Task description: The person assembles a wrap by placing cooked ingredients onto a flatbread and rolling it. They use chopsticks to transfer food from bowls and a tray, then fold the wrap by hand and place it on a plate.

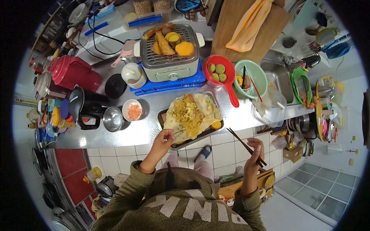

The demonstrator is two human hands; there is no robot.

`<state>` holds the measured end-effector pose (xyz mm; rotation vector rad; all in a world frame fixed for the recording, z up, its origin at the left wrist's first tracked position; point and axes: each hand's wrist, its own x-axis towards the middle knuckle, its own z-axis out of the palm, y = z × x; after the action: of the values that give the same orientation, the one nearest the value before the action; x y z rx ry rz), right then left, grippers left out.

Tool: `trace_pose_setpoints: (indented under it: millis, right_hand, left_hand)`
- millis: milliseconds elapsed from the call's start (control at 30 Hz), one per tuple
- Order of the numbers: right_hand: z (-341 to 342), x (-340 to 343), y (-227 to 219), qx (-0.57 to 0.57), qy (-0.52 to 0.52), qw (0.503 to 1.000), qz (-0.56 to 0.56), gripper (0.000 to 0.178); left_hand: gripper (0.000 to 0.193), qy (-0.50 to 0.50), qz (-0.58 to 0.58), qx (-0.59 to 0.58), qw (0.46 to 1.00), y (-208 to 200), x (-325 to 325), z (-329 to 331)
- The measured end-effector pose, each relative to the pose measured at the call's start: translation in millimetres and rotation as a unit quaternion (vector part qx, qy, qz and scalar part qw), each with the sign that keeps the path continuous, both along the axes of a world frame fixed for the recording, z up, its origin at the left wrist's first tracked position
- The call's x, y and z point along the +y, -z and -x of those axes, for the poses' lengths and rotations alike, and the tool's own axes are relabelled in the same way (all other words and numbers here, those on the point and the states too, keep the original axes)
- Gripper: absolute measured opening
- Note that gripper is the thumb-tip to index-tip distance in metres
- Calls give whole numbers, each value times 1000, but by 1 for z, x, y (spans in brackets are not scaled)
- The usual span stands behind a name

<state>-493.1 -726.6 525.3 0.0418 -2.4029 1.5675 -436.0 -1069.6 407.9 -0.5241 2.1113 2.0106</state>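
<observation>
A thin pale flatbread (211, 111) lies spread over a dark rectangular tray (195, 142) at the counter's front edge. Shredded yellowish filling (187, 117) is heaped along its middle. My left hand (163, 139) is closed, its fingertips pinching the flatbread's near left edge. Off to the right of the tray, my right hand (254, 153) grips a pair of dark chopsticks (241, 141), whose tips point up and left, apart from the food. An orange-yellow slice (216, 125) shows in the tray's right corner.
Behind the tray, a grill (171, 67) holding food stands on a blue crate (169, 87). Left are a bowl of pink bits (133, 111), a metal bowl (113, 119) and a black pitcher (85, 106). Right are a red strainer (233, 96), green basin (260, 71) and sink (283, 82).
</observation>
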Motion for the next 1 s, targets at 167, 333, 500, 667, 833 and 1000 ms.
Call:
trace_pose_setpoints:
  millis: [167, 333, 500, 667, 833, 1000]
  right_hand:
    - [31, -19, -12, -84, -69, 991, -77, 41]
    - [60, -20, -20, -12, -103, 993, -63, 55]
    - [86, -21, -17, -107, -64, 965, 231, 46]
    - [89, -57, -3, -263, -54, 827, 493, 41]
    - [56, -84, 26, -433, -35, 689, 580, 33]
    - [79, -43, 34, -438, -61, 781, 441, 42]
  left_hand:
    - [31, -25, 132, 41, 990, 44, -6, 8]
    - [27, -29, 71, -33, 997, 0, 18, 13]
    - [33, 116, -133, -39, 984, -37, 67, 17]
    - [49, 130, -140, 135, 972, -86, 126, 59]
    - [63, 69, -273, 87, 955, -89, 124, 85]
    - [76, -27, -275, 96, 956, -99, 94, 83]
